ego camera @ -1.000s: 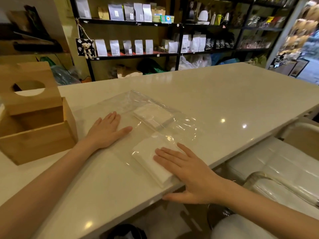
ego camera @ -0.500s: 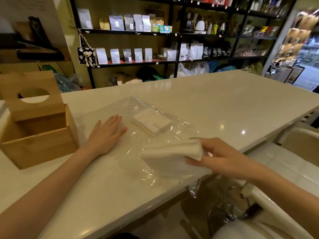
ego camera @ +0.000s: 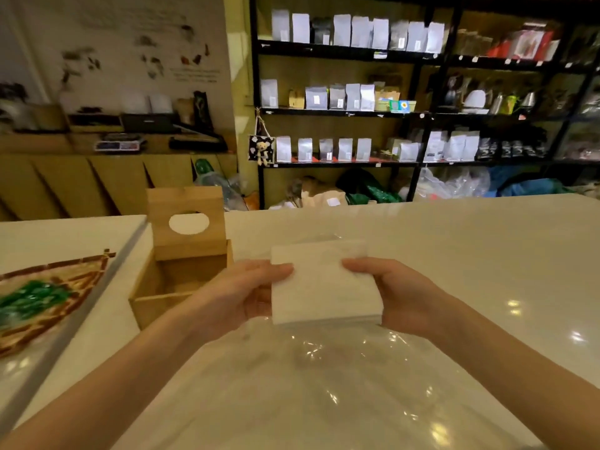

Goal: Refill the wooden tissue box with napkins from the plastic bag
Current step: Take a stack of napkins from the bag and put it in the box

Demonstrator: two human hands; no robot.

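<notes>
A white stack of napkins (ego camera: 324, 284) is lifted above the counter, held on both sides. My left hand (ego camera: 240, 293) grips its left edge and my right hand (ego camera: 393, 293) grips its right edge. The wooden tissue box (ego camera: 168, 287) stands open to the left of the stack, its lid (ego camera: 186, 222) with an oval hole raised upright at the back. The inside of the box looks bare as far as I can see. The clear plastic bag (ego camera: 341, 368) lies flat on the white counter below my hands.
A woven basket (ego camera: 42, 303) with green contents sits at the far left beyond a seam in the counter (ego camera: 487, 254). Black shelves with pouches (ego camera: 357, 99) stand behind the counter.
My right hand drew the napkin stack out of the bag and lifted it. My left hand left the bag and took the stack's other side. The view swung left and up.
</notes>
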